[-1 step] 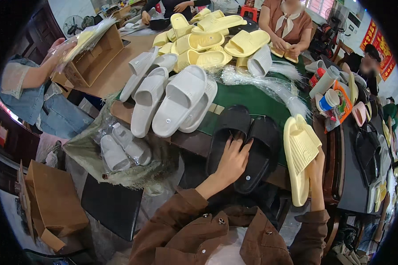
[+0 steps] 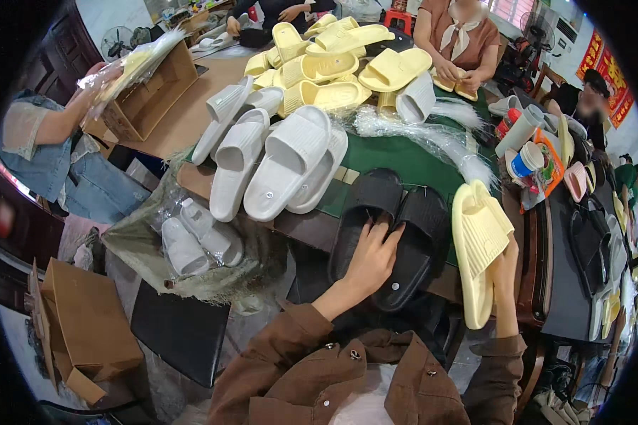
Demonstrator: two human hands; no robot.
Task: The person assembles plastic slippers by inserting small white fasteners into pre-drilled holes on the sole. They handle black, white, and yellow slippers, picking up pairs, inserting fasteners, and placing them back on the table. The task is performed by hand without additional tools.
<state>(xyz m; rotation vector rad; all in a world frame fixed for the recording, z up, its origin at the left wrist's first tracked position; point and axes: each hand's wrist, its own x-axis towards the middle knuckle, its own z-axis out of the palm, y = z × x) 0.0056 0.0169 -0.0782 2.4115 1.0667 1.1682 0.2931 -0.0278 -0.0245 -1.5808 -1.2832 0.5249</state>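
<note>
Near the centre of the head view, toward four o'clock, we have a pair of black slides (image 2: 376,193) side by side, toe ends over the green-covered tabletop (image 2: 422,163) and heels reaching past its near edge toward us. Our left hand (image 2: 368,263) lies over them, fingers bent onto the inner edges where the two meet; it seems to pinch them, probably because one grasp there keeps both together. Between three and four o'clock, our right hand (image 2: 503,268) grips a single yellow slide (image 2: 480,237) by its outer side, some fingers hidden behind it; we judge that this hold leaves the footbed and ribbed strap uncovered, facing us. At eleven o'clock, grey slides (image 2: 290,152) stand close and partly overlapping, likely to save room, while at twelve a heap of yellow slides (image 2: 329,65) is piled loosely farther off. Clear plastic bags (image 2: 418,131) lie bunched at two o'clock, within reach, it seems. Just below nine o'clock, a plastic-wrapped grey pair (image 2: 183,244) rests in a woven sack (image 2: 136,244), whose spread mouth presumably keeps it off the floor.
</note>
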